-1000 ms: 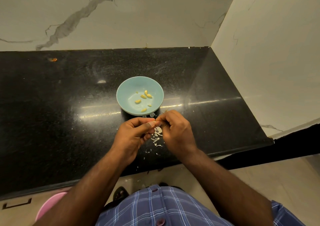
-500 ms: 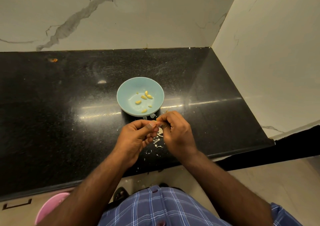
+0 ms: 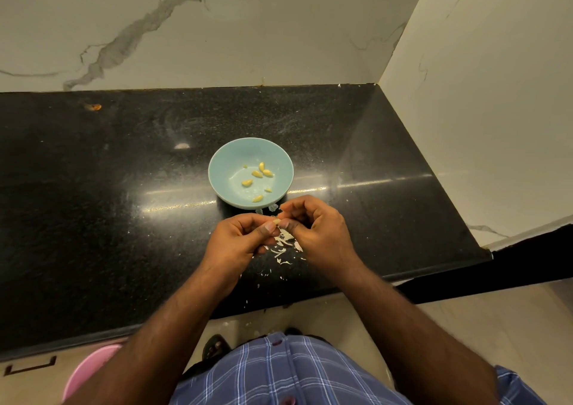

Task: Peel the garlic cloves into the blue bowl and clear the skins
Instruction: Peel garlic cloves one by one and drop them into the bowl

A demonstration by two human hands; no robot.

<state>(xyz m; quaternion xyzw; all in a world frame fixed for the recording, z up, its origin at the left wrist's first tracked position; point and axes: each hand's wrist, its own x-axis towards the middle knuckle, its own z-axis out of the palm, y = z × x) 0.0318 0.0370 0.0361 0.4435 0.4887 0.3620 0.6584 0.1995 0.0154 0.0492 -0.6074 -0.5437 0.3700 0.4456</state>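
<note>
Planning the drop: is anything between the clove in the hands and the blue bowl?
Nothing visible blocks it. The garlic clove is pinched between the left hand and right hand, just short of the blue bowl's near rim; only small skins lie on the counter below.

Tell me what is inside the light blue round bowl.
The light blue round bowl holds about five peeled yellow garlic cloves and one tiny fragment. Nothing covers the inside.

Single head-worn wide-angle view, looking steeply down and forward, close over the black speckled stone table's (image 3: 124, 187) front edge, marble wall corner beyond
</note>
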